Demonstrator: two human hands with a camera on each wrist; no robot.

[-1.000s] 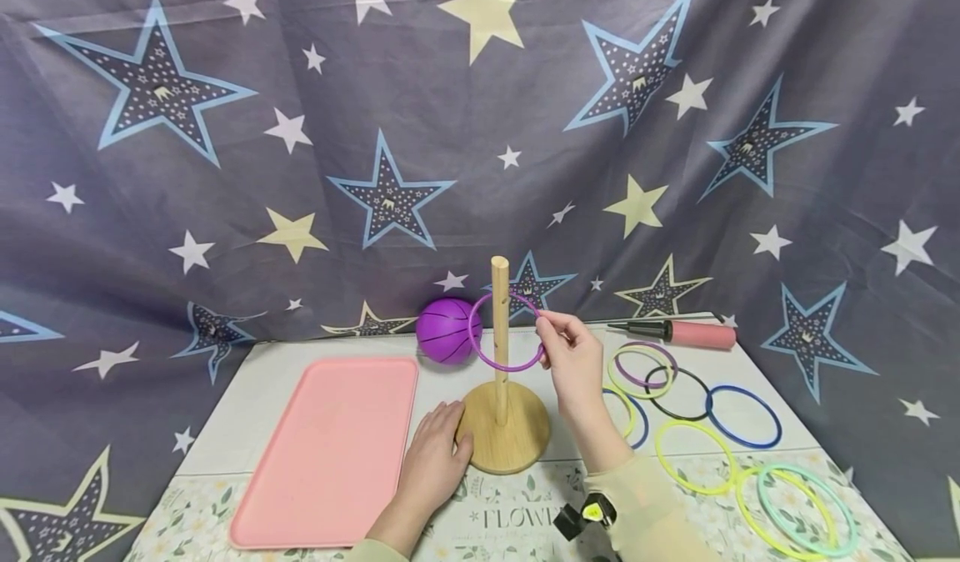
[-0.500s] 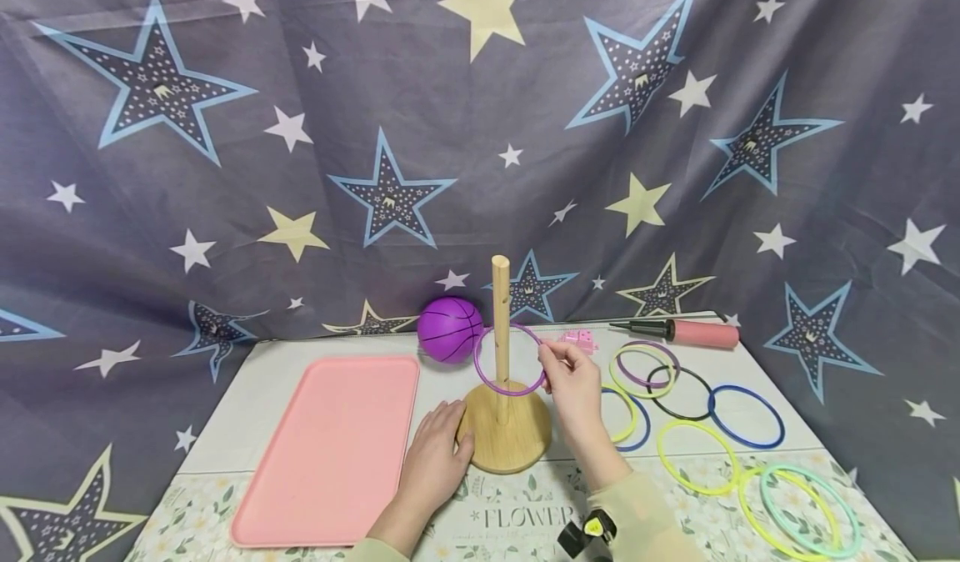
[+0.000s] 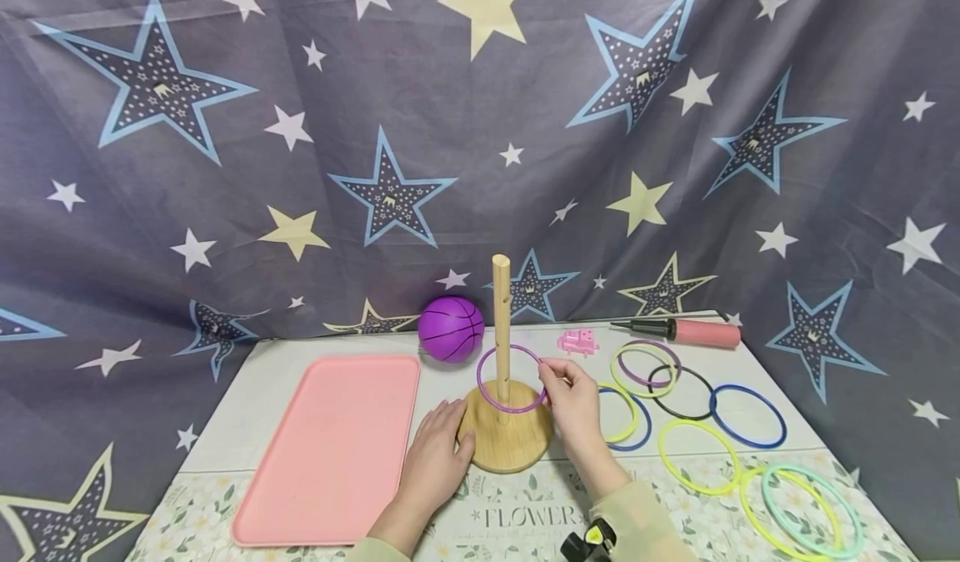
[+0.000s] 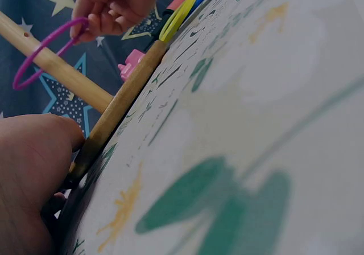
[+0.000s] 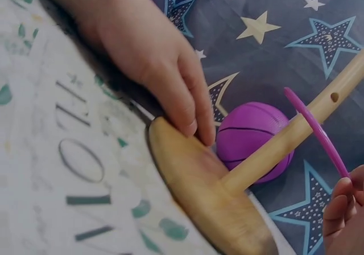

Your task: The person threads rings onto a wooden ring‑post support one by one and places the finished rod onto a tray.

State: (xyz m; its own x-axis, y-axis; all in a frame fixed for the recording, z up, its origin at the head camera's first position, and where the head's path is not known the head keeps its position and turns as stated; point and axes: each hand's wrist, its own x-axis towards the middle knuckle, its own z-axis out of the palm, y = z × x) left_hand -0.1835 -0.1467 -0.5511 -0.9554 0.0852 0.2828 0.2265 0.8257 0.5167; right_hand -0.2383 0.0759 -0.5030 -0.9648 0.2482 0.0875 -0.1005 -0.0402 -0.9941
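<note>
My right hand pinches a purple ring at its right side between thumb and fingers. The ring surrounds the wooden post, tilted, low down and just above the round base. Against the left edge of that base rests my left hand, its fingers fairly straight. In the right wrist view, the ring appears nearly edge-on, crossing the post; the left hand's fingertips touch the rim of the base. The left wrist view also has the right hand holding the ring.
To the left lies a pink tray. Behind the post sit a purple ball and a small pink toy. Several rings, including a black ring and a blue ring, lie at right, near a pink hand pump.
My right hand has moved down, lowering the purple ring along the post from its upper part to near the base. The pink toy has come into view. The left hand has stayed put.
</note>
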